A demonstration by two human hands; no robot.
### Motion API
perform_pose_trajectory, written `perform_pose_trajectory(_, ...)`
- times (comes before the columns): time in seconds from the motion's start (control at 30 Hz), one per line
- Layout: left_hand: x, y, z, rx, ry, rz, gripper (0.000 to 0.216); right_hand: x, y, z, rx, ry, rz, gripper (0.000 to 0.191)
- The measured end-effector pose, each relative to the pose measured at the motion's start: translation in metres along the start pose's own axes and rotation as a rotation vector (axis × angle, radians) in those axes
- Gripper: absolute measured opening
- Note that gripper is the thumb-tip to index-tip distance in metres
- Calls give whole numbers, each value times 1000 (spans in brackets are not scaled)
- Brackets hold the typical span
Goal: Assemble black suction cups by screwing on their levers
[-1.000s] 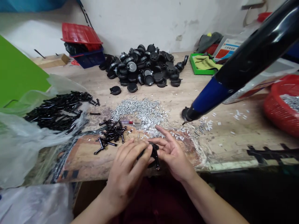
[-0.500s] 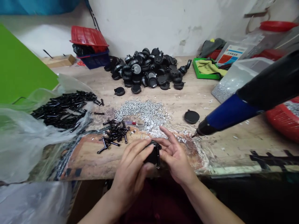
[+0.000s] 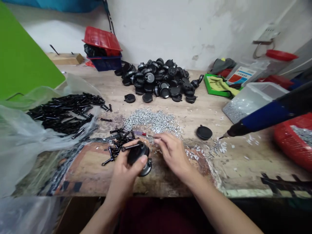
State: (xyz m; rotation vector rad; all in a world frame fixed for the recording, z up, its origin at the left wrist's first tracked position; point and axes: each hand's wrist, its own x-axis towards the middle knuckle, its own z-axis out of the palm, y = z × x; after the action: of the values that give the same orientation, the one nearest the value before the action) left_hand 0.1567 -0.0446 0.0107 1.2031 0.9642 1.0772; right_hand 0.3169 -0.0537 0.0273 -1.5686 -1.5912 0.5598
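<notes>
My left hand (image 3: 130,167) is closed around a round black plastic part (image 3: 136,154). A black bar (image 3: 131,147) lies across its top, and a second disc-shaped piece shows beneath my thumb. My right hand (image 3: 172,152) has its fingertips together at the front of the small parts, close to the tip of a screwdriver with a purple and red handle (image 3: 140,133). What those fingertips hold, if anything, is too small to make out. Loose black bars (image 3: 120,139) lie just behind my left hand. Silver screws (image 3: 148,118) are heaped beyond both hands.
A blue and black power screwdriver (image 3: 258,120) slants in from the right, near a single black disc (image 3: 204,132). Round black parts (image 3: 156,78) are piled by the wall. A plastic bag (image 3: 31,143) of black bars lies left; a red basket (image 3: 287,143) stands right.
My left hand has moved left and turned the round black part, so its bar lies nearly level. My right hand has let go of it and reached to the small parts.
</notes>
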Motion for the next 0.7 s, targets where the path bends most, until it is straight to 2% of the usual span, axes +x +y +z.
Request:
perform_pose_trajectory(0.07,8,6,-3,-272,24,-118,34,30,7,3,-351,-55,-53,22)
perform_pose_trajectory(0.1,10,9,-4,-361,22,-155,31,44,11,7,-413,-75,-52,22)
perform_pose_trajectory(0.2,14,11,-6,-493,15,-264,25,76,23,24,-507,-123,-25,23)
perform_pose_trajectory(0.33,14,10,-9,-565,36,-344,24,94,34,42,-556,-175,-19,25)
perform_pose_trajectory(0.47,15,7,-13,-604,7,-378,23,96,38,42,-495,-172,-50,25)
perform_pose_trajectory(0.6,17,5,-14,-634,-28,-371,21,82,28,30,-344,-113,-98,20)
perform_pose_trajectory(0.7,16,4,-11,-635,-44,-346,19,57,12,22,-56,-75,-115,15)
